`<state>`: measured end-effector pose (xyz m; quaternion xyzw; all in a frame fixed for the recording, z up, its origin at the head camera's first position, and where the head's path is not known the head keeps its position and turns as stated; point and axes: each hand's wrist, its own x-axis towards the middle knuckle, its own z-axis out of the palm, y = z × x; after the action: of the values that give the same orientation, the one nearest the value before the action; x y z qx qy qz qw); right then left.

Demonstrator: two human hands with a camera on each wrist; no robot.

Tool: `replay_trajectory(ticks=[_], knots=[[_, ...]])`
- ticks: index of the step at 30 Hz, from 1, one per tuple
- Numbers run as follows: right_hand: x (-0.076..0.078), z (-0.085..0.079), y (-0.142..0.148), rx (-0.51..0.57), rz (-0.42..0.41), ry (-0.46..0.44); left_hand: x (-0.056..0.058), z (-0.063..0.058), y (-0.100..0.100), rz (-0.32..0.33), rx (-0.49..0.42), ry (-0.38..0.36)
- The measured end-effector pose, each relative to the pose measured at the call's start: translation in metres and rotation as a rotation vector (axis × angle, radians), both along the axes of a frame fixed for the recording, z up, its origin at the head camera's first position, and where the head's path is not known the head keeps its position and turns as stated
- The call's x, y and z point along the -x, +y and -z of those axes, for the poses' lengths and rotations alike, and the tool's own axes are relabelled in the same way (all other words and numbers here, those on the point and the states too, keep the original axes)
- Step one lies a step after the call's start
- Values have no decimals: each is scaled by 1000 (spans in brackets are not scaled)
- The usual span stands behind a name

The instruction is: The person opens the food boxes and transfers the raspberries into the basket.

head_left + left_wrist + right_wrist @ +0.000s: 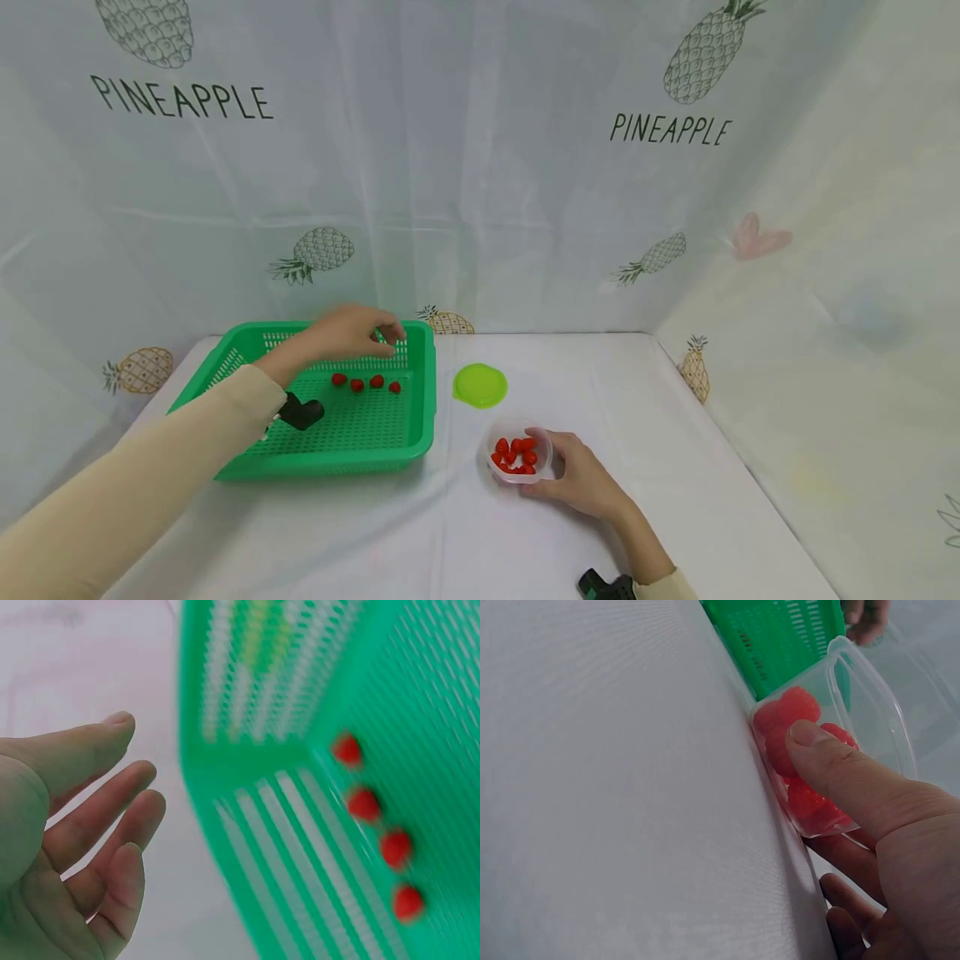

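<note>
1 left grip above basket, right grip around tub.

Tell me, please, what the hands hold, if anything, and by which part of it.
The right hand holds the tub by its sides; the left hand holds nothing.

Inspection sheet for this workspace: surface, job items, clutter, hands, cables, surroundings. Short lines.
Surface: white-covered table, faint creases.
Job's things: green basket with four red berries visible; clear tub holding more berries.
Clutter: green lid lying beyond the tub.
Grippers: left hand empty, raised near the basket; right hand gripping the tub.
Cables: nothing seen.
Surroundings: pale sheet with pineapple prints and lettering.
</note>
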<state>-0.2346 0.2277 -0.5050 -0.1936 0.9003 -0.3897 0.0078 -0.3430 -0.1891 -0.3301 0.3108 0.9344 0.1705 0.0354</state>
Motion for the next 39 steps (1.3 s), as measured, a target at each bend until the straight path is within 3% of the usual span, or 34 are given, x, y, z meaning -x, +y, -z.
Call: replay_trajectory(ticks=[4, 9, 13, 19, 23, 30, 39], knots=[[1, -1, -1, 7, -2, -2, -16, -9, 39, 83, -48, 7], [-1, -3, -2, 11, 1, -15, -36, -11, 90, 128, -95, -36], [-2, -4, -2, 13, 3, -16, -43, -1, 126, 161, -104, -42], [-3, 0, 2, 4, -2, 3, -56, 22, 166, 186, -157, -113], [-1, 1, 2, 2, -12, 22, -62, 35, 177, 153, -167, -113], [0, 1, -1, 26, -32, 9, -68, 64, 177, 92, -211, -129], [1, 1, 0, 8, -18, 17, -72, 93, 180, 27, -194, -31]])
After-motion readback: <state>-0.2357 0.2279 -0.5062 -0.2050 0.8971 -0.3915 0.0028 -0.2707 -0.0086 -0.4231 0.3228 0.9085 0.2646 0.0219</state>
